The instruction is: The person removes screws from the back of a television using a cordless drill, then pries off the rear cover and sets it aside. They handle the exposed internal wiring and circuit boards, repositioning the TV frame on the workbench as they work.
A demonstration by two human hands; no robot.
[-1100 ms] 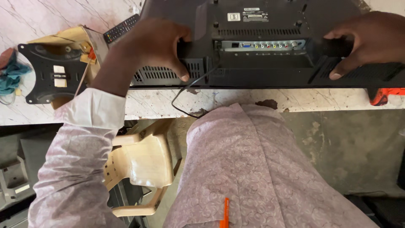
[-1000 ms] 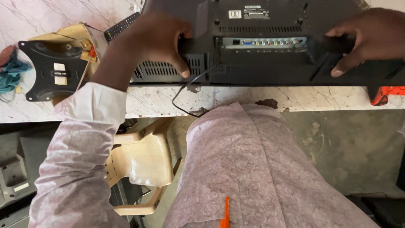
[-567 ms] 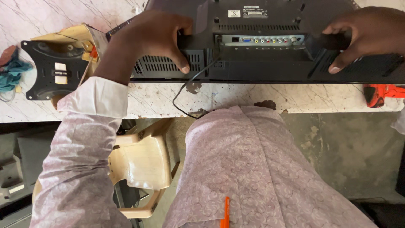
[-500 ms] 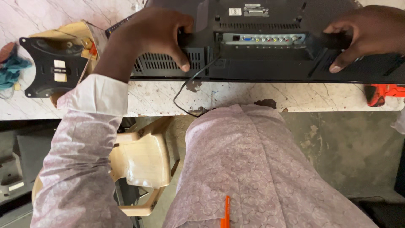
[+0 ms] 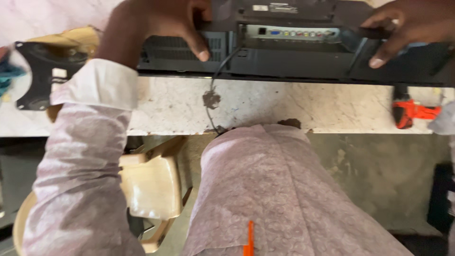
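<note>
A black flat television [image 5: 294,61] lies back side up on the marble counter [image 5: 284,106], its row of coloured ports facing me. My left hand [image 5: 161,23] grips the raised rear housing on the left, fingers curled over its edge. My right hand [image 5: 407,26] holds the same housing on the right, thumb pressed on the black panel. A black cable [image 5: 213,95] hangs from the set's back over the counter's front edge.
A black wall-mount bracket [image 5: 40,76] lies at the left on the counter, beside a blue cloth [image 5: 7,78]. A red and black tool [image 5: 412,113] lies at the right. A beige plastic chair [image 5: 147,189] stands below the counter.
The television has slid away from me on the counter with both hands on it. More bare marble shows at the front edge. The view has tilted downward.
</note>
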